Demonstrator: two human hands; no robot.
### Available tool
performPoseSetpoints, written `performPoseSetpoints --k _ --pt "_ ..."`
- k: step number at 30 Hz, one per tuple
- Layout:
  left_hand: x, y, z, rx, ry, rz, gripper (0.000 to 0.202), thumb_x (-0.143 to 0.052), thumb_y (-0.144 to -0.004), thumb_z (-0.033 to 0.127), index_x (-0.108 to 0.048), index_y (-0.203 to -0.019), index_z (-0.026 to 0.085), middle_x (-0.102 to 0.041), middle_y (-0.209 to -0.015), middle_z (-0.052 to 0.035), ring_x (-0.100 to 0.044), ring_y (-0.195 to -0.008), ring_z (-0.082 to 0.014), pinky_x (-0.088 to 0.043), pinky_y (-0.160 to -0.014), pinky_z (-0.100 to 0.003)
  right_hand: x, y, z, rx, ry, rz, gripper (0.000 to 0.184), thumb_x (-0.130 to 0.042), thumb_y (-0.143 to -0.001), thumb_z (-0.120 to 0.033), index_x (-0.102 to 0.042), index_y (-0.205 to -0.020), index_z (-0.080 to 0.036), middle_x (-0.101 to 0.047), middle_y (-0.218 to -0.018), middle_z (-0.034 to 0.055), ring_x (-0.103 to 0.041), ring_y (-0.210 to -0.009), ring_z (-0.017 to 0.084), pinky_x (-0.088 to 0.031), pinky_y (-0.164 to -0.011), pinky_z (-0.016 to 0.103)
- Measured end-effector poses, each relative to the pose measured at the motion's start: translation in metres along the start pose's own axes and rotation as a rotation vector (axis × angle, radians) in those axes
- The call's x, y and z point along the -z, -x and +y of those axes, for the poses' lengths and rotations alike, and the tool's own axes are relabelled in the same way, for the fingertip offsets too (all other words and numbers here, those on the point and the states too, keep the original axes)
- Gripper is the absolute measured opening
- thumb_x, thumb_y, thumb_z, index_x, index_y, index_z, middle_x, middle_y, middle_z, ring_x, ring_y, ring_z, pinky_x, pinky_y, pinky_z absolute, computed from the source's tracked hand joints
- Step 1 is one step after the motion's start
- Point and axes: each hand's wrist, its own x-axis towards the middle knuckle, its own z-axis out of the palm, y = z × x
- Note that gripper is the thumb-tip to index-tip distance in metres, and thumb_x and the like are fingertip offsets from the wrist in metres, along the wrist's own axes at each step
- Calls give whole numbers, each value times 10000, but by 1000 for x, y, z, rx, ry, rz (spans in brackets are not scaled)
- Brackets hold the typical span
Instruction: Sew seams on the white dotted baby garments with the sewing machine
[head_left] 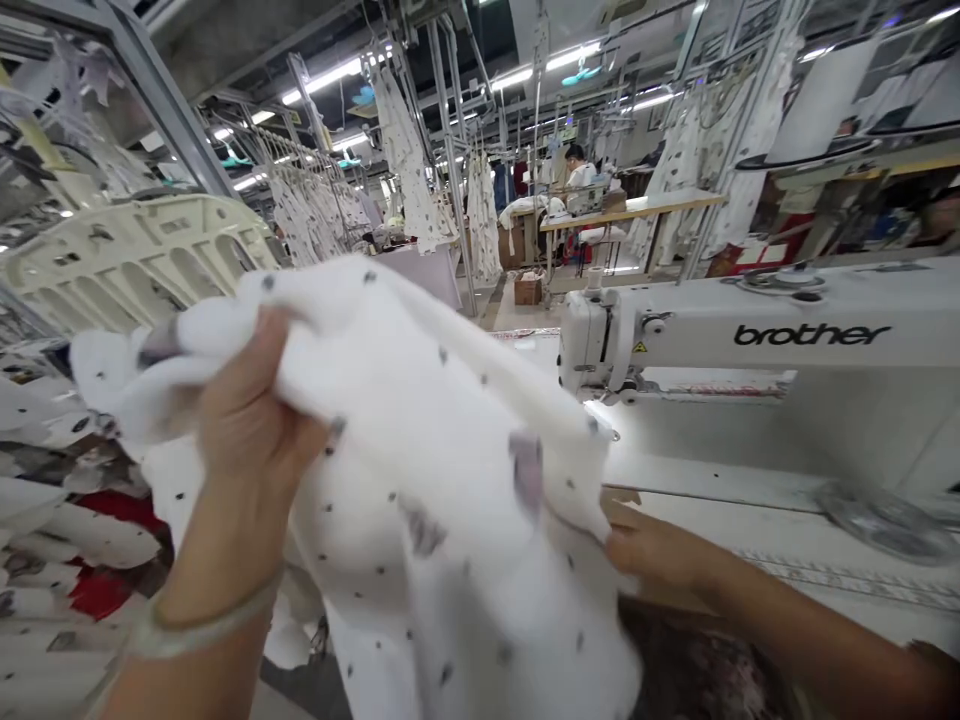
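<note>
A white fabric piece with dark spots and greyish patches (450,470) is spread between my hands, blurred by motion. My left hand (259,410) is closed on its bunched upper left part, raised above the table. At the fabric's right edge, my right hand (637,540) pinches the cloth, low and in front of the sewing machine. The white sewing machine (750,320), marked "brother", stands just beyond my right hand. The fabric hides part of the machine's table (690,450) on the left.
More spotted white cloth (45,530) lies heaped at left, with red pieces among it. A cream plastic rack (142,260) stands behind it. A clear round dish (885,520) sits on the machine table. Farther back, a person (579,170) sits among hanging garments (401,150).
</note>
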Motion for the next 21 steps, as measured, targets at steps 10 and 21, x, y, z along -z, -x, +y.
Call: performPoseSetpoints --k 10,21 --pt "-10 -51 -170 639 -568 -512 783 -442 -768 842 -710 -978 137 -627 -1260 -276 -509 -1277 -456 -410 -992 -642 4 10 24 -199 -619 460 756 -548 -875 -692 -391 -1462 -242 -555 -1373 119 -609 -1162 262 -511 -978 402" --pt "-56 13 -160 280 -573 -1063 393 -501 -924 417 -660 -1236 239 -621 -1345 -44 -569 -1208 -252 -460 -986 -347 -2 9 28 -256 -222 442 930 -745 -739 -624 -340 -1490 -254 -463 -1383 136 -521 -1231 262 -438 -1026 413"
